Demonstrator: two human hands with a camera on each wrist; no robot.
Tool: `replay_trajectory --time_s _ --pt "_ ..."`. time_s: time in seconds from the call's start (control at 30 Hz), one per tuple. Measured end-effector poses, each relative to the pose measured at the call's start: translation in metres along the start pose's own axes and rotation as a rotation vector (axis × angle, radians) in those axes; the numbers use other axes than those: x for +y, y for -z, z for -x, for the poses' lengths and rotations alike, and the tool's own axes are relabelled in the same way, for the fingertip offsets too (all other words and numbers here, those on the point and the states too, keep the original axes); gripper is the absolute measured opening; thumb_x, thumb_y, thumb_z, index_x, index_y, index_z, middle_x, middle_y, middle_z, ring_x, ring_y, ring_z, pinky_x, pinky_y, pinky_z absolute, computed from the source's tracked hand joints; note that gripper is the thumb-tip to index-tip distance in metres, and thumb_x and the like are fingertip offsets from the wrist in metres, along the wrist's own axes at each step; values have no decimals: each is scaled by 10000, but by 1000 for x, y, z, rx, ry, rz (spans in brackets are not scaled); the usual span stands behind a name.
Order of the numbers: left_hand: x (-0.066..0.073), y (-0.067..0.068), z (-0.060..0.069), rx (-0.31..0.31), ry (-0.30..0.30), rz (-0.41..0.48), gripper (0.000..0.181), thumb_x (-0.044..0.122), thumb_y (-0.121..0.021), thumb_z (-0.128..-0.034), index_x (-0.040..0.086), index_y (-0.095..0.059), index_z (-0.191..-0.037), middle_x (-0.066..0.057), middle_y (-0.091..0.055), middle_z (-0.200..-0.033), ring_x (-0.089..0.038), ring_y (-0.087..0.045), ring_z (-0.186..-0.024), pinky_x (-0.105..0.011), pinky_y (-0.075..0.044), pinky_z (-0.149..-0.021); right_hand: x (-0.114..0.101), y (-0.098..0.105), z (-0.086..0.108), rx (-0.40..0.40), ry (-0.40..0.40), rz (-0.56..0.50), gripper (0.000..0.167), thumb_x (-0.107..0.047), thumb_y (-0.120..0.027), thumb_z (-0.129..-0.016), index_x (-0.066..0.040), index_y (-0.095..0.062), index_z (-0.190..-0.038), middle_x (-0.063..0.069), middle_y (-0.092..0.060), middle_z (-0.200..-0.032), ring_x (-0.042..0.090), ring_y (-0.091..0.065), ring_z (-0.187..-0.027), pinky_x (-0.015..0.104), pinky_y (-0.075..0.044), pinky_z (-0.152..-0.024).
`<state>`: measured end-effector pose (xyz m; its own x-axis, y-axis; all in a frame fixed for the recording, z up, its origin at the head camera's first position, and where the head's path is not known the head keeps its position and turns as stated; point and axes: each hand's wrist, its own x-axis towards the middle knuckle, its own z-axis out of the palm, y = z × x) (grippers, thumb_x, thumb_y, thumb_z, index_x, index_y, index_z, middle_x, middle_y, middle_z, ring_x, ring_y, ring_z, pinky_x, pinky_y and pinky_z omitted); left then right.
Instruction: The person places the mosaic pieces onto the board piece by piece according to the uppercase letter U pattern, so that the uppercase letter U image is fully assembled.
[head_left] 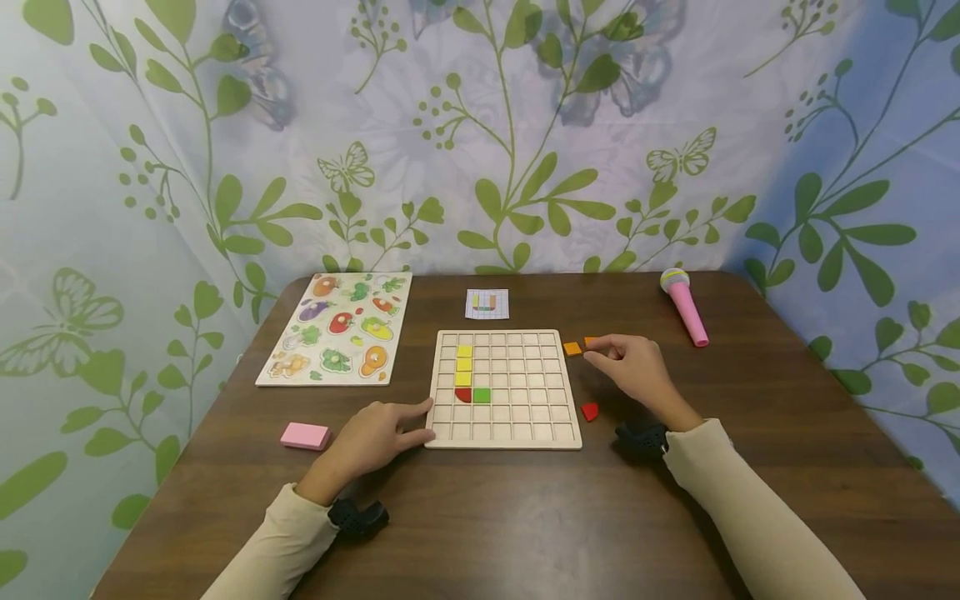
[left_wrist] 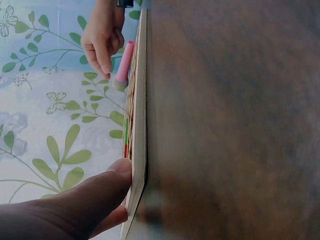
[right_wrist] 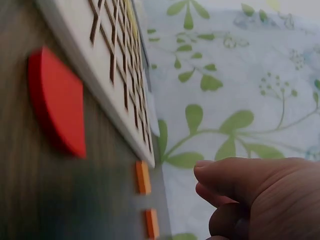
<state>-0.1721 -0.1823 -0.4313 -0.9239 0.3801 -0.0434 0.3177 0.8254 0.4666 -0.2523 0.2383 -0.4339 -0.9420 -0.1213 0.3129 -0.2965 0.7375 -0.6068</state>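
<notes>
A wooden grid board (head_left: 522, 431) lies on the table. Three yellow square tiles (head_left: 464, 365) form a column in it, with a dark red rounded tile (head_left: 463, 395) just below and a green square tile (head_left: 482, 396) beside that. My left hand (head_left: 372, 437) touches the board's left edge, thumb and forefinger spread along it. Beyond the right edge, my right hand (head_left: 633, 367) hovers with loosely bent fingers, nothing visible between them. Close to its fingertips lie two orange tiles, one nearer the board (head_left: 572, 348) and one partly hidden (head_left: 591, 342). A red rounded tile (right_wrist: 57, 102) lies beside the board.
Behind the board lies a small pattern card (head_left: 487, 304) with a U shape. A vegetable puzzle board (head_left: 337, 329) is at the back left, a pink block (head_left: 305, 436) at the front left. At the back right lies a pink toy microphone (head_left: 686, 308).
</notes>
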Motion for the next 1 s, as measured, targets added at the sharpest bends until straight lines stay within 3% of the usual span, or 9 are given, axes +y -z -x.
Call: replay_trajectory --time_s 0.57,1.0 --pt "1 2 -1 0 -6 -4 583 442 -727 -940 205 -594 -1456 69 -472 -572 -100 -313 -526 -295 -335 -524 43 27 -4 13 -103 89 251 -286 -761 -941 -72 -792 -1068 -15 -463 -567 186 -410 -473 293 -294 -443" --pt "2 1 1 -2 9 -1 578 446 -727 -938 216 -599 -1453 65 -463 -549 -104 -299 -532 -297 -332 -531 56 37 -2 -48 -73 150 303 -280 -763 -940 -7 -778 -1071 -2 -486 -579 192 -437 -498 290 -312 -452"
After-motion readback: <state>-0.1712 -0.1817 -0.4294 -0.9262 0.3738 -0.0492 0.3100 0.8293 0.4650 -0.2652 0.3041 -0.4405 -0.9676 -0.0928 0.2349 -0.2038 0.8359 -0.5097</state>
